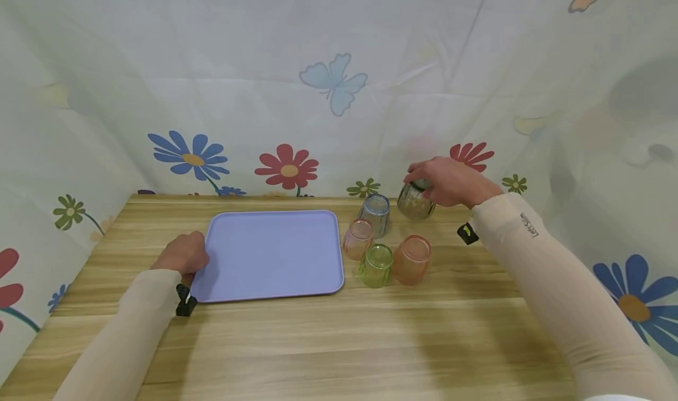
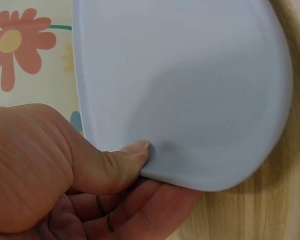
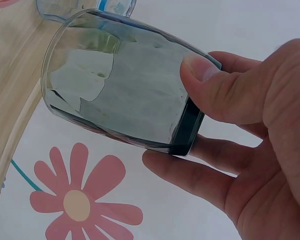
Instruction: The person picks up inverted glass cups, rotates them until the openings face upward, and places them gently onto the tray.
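Observation:
My left hand (image 1: 182,254) is at the left edge of a lavender tray (image 1: 275,254), which lies on the wooden table. The left wrist view has the thumb on top of the tray's rim (image 2: 210,182) and the fingers beneath it. At the back right, my right hand (image 1: 447,180) grips a grey-tinted glass (image 1: 415,205) from above. In the right wrist view this glass (image 3: 115,85) is held by its thick dark base, between the thumb and the fingers, with its mouth pointing away from the palm.
Between the tray and the right arm, several upside-down glasses stand close together: a blue one (image 1: 375,215), a pink one (image 1: 358,240), a green one (image 1: 376,267) and an orange one (image 1: 412,261). A flower-printed curtain (image 1: 238,106) hangs behind the table (image 1: 318,348).

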Demonstrator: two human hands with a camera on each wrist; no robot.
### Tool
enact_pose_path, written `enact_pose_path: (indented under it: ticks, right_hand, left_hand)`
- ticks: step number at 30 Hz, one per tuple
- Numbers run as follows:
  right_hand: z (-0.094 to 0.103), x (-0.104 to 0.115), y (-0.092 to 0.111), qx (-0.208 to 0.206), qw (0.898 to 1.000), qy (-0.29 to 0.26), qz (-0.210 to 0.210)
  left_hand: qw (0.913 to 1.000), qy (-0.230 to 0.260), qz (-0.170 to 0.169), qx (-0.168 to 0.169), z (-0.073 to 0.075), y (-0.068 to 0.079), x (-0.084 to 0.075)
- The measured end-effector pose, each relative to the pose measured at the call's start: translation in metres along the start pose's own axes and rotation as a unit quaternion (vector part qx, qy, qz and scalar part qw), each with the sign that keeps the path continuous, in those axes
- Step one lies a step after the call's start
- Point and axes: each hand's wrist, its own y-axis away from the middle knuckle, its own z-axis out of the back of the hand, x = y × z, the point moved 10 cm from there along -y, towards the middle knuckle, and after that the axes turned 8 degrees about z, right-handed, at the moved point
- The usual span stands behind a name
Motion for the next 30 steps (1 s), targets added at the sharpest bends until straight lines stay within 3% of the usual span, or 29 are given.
enact_pose_path:
  ticks: [30]
  right_hand:
    - [0.0029,0.0065,-0.0030,-0.002,1.000,0.003,0.012]
  left_hand:
    - [1.0000,0.000,-0.002,-0.002,0.0005,0.0009,-0.0004]
